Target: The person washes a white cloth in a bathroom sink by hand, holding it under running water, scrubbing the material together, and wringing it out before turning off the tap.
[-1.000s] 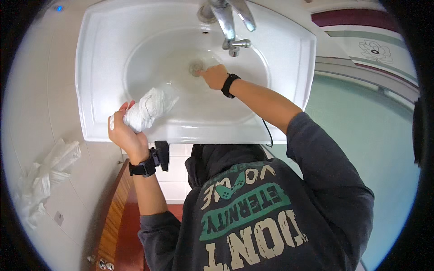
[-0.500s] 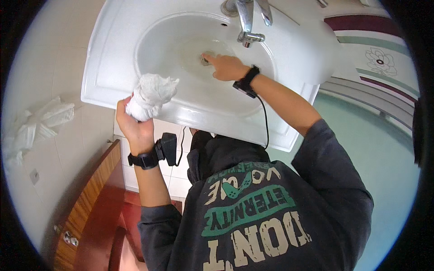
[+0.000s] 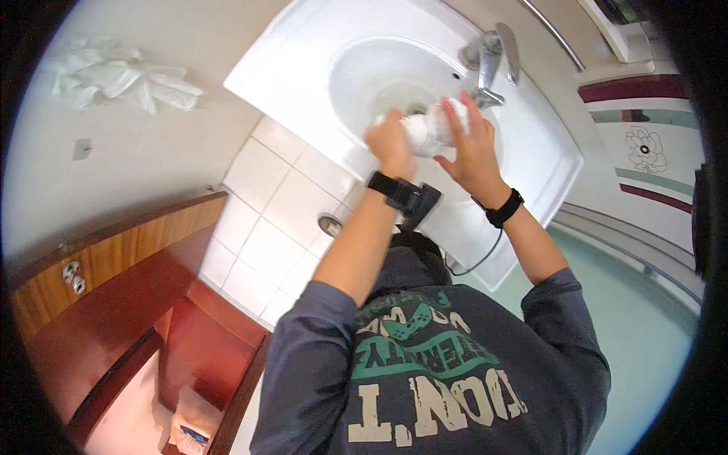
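A bunched white cloth (image 3: 430,130) is held over the front of the white washbasin (image 3: 303,64). My left hand (image 3: 390,144) grips its left end in a closed fist. Around the right end curl the fingers of my right hand (image 3: 474,152), with the thumb below the cloth. Motion slightly blurs both hands and the cloth. Just behind the cloth the drain (image 3: 415,109) partly shows at the bottom of the bowl. The chrome tap (image 3: 487,68) stands behind my right hand, close to its fingertips.
Crumpled pale plastic (image 3: 129,80) hangs at the left wall. A wood-trimmed red door (image 3: 114,303) stands lower left, with a bag (image 3: 196,421) near it. White floor tiles have a round floor drain (image 3: 330,224). A metal bar (image 3: 553,34) runs along the far wall.
My right hand has left the drain and taken hold of the cloth. My left hand has brought the cloth from the basin's front left edge over the bowl. The view has turned and shifted left.
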